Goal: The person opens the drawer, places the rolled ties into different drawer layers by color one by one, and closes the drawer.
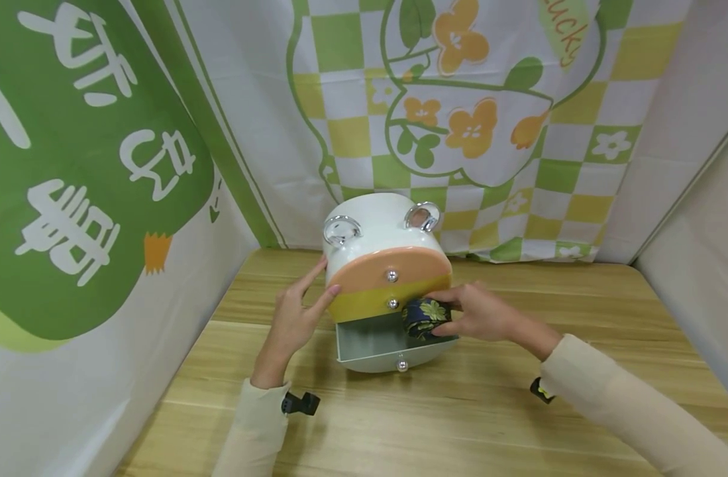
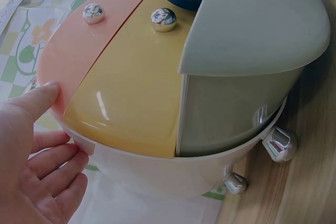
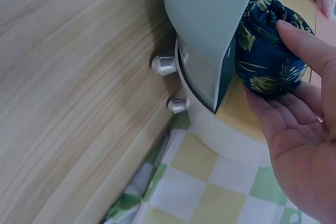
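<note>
A rolled dark-blue cloth (image 3: 270, 51) with yellow-green flowers is held between the thumb and fingers of my right hand (image 1: 483, 311). In the head view it is over the right part of the pulled-out bottom drawer (image 1: 364, 341), which is grey-green. That drawer belongs to a small rounded white cabinet (image 1: 375, 222), with an orange-pink top drawer (image 1: 364, 270) and a yellow middle drawer (image 1: 358, 303) closed above it. My left hand (image 1: 295, 318) rests at the cabinet's left edge, thumb on the front and fingers along the side.
Two shiny silver ear-like loops, such as the left loop (image 1: 342, 230), stand on the cabinet's top. Round silver knobs, including the lowest knob (image 1: 402, 365), are on the drawers. Under everything lies a wooden table (image 1: 459, 424), backed by a checkered curtain (image 1: 578, 179).
</note>
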### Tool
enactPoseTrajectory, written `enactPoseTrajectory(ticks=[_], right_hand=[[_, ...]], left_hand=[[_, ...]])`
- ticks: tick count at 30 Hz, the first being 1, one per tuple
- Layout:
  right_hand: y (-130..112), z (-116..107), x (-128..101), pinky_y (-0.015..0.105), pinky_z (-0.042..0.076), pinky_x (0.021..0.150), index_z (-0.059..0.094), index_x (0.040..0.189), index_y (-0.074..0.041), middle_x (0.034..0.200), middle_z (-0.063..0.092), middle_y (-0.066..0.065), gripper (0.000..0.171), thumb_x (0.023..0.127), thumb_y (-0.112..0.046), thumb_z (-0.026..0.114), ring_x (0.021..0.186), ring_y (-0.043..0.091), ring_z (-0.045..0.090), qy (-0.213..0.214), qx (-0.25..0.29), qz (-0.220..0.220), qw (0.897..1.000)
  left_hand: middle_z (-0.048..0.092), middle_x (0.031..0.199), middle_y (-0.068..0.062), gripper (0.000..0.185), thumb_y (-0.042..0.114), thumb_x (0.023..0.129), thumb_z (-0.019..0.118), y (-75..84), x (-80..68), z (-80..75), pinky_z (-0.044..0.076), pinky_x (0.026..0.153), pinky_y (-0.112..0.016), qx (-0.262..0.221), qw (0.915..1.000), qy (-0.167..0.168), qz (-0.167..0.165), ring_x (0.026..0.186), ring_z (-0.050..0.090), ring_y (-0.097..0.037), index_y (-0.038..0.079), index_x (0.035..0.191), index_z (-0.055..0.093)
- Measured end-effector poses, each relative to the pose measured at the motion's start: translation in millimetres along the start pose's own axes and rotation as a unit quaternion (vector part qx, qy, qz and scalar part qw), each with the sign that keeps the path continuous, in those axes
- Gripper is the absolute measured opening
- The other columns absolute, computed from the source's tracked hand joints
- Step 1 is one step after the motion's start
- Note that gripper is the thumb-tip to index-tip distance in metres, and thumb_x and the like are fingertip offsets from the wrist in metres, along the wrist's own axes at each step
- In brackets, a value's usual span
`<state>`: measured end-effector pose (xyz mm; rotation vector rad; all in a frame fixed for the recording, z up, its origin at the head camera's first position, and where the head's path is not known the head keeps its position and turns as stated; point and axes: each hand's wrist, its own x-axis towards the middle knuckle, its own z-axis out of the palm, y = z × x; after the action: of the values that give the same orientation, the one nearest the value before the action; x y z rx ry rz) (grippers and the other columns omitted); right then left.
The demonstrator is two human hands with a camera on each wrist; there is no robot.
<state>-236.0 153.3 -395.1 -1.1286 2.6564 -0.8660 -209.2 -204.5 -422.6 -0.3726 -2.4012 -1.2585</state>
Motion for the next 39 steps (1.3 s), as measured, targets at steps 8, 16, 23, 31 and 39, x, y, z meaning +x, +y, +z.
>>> enactPoseTrajectory(ticks=[8, 16, 23, 31, 39], right_hand=[[-2.1, 11.3, 8.4, 0.028, 0.055, 0.075, 0.065, 0.145, -0.008, 0.127, 0.076, 0.008, 0.067, 0.086, -0.029, 0.089, 0.076, 0.008, 0.059, -0.009, -0.034, -0.023, 0.999], [-3.9, 21.3, 15.3, 0.053, 0.052, 0.114, 0.062, 0.147, -0.005, 0.147, 0.065, 0.011, 0.07, 0.086, -0.022, 0.09, 0.137, 0.033, 0.061, -0.019, -0.028, -0.053, 0.998], [-3.7, 27.3, 20.8, 0.052, 0.052, 0.114, 0.064, 0.144, -0.002, 0.144, 0.067, 0.013, 0.067, 0.085, -0.023, 0.09, 0.136, 0.032, 0.061, -0.029, -0.02, -0.051, 0.998], [-3.7, 33.7, 26.4, 0.052, 0.052, 0.113, 0.065, 0.141, 0.0, 0.142, 0.068, 0.014, 0.065, 0.085, -0.021, 0.091, 0.135, 0.032, 0.061, -0.031, -0.013, -0.059, 0.998], [-4.1, 36.2, 29.8, 0.05, 0.055, 0.111, 0.067, 0.139, 0.001, 0.139, 0.07, 0.014, 0.064, 0.084, -0.021, 0.092, 0.133, 0.032, 0.063, -0.035, -0.008, -0.062, 0.997]], left_hand=[[0.052, 0.161, -0.002, 0.061, 0.04, 0.102, 0.071, 0.6, 0.0, -0.4, 0.041, 0.124, -0.056, 0.001, 1.0, -0.004, -0.005, 0.15, 0.049, -0.032, 0.019, 0.156, 0.053], [0.051, 0.162, -0.003, 0.062, 0.04, 0.102, 0.071, 0.7, -1.0, -0.6, 0.041, 0.124, -0.057, -0.004, 0.9999, -0.008, -0.009, 0.15, 0.049, -0.034, 0.019, 0.157, 0.052], [0.05, 0.162, -0.003, 0.062, 0.041, 0.102, 0.07, 1.8, -1.3, -1.2, 0.041, 0.124, -0.057, 0.003, 0.9999, -0.009, -0.011, 0.151, 0.048, -0.033, 0.02, 0.158, 0.051], [0.051, 0.162, -0.004, 0.062, 0.04, 0.103, 0.07, 3.0, -0.7, -1.7, 0.041, 0.123, -0.058, 0.007, 0.9999, -0.009, -0.009, 0.15, 0.048, -0.034, 0.018, 0.157, 0.051], [0.051, 0.162, -0.002, 0.061, 0.042, 0.103, 0.069, 2.4, -0.2, -1.6, 0.041, 0.124, -0.058, 0.001, 0.9999, -0.012, -0.009, 0.15, 0.049, -0.036, 0.019, 0.157, 0.051]])
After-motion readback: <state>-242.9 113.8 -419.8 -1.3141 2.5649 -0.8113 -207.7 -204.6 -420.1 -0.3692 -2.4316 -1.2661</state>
